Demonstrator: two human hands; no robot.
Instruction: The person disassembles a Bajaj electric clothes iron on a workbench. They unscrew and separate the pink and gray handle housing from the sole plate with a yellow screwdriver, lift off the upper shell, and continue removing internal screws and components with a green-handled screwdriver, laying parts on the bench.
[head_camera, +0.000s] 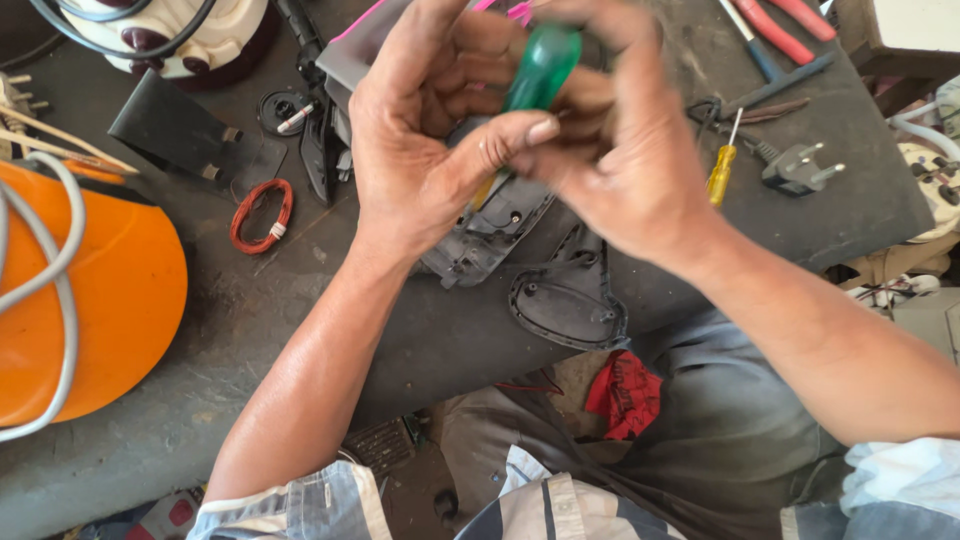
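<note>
green translucent plastic marks the handle of the screwdriver (540, 68) held between both hands at the top centre of the head view. the right hand (625, 150) wraps the handle, its grip clenched around the tool, though motion blur softens the fingers. the left hand (430, 130) closes in from the other side, thumb pressed across toward the shaft; its grip looks clenched too, apparently steadying the tool or the part beneath it, but exactly what its fingers pinch is hidden. the yellowish shaft points down at a dark grey plastic housing (490, 235) lying on the table (250, 330) just under the hands, probably so the tip meets a screw there; the tip itself cannot be seen. a matching teardrop-shaped cover (568, 298) lies open side up just beside the housing, near the table edge and close to the person's lap, within easy reach. a coil of red wire (262, 214) rests to the left, well apart from the work. a large orange shell (85, 300) with a grey cable draped over it fills the far left. to the right, a small yellow-handled screwdriver (722, 170) and a grey plug (795, 168) lie near each other, and red-handled pliers (785, 25) sit at the top right.
</note>
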